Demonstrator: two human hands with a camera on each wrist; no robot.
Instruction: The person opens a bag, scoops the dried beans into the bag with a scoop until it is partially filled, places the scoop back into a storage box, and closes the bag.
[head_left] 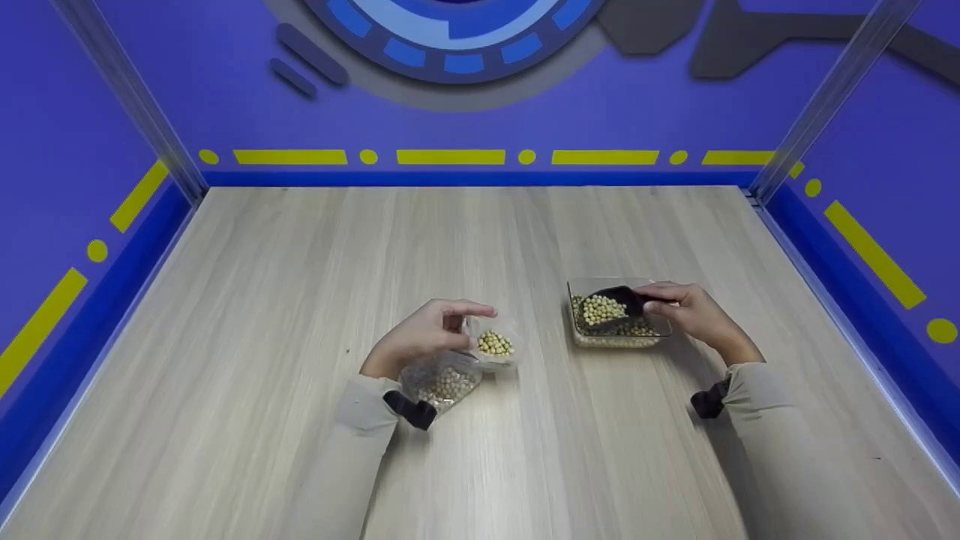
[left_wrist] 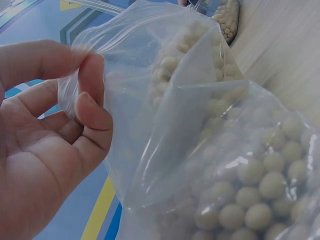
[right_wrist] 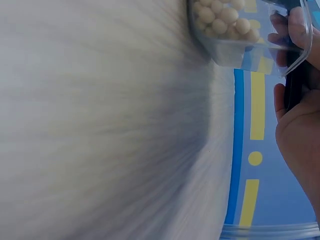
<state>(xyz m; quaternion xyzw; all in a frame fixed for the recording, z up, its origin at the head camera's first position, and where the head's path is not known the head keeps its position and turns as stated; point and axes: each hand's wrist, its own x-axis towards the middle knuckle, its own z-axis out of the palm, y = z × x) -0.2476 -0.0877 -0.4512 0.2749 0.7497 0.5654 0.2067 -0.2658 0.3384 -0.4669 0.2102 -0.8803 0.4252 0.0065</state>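
Observation:
My left hand (head_left: 421, 337) pinches the upper edge of a clear plastic bag (left_wrist: 135, 145), whose mouth is spread. Pale round beads (left_wrist: 260, 190), perhaps dried beans, fill its lower part; more show at the opening in the head view. My right hand (head_left: 694, 311) grips the handle of a black scoop (head_left: 634, 300) heaped with the same pale balls. That scoop is over a clear rectangular container (head_left: 619, 341), tilted down into it, with more balls beneath. In the right wrist view the dark handle passes through the fingers beside the container wall.
Both items are on a light wooden table (head_left: 300, 255), the bag left of the container with a gap between. Blue-purple panels with yellow marks (head_left: 450, 157) enclose the back and sides. Metal posts (head_left: 832, 97) stand at the back corners.

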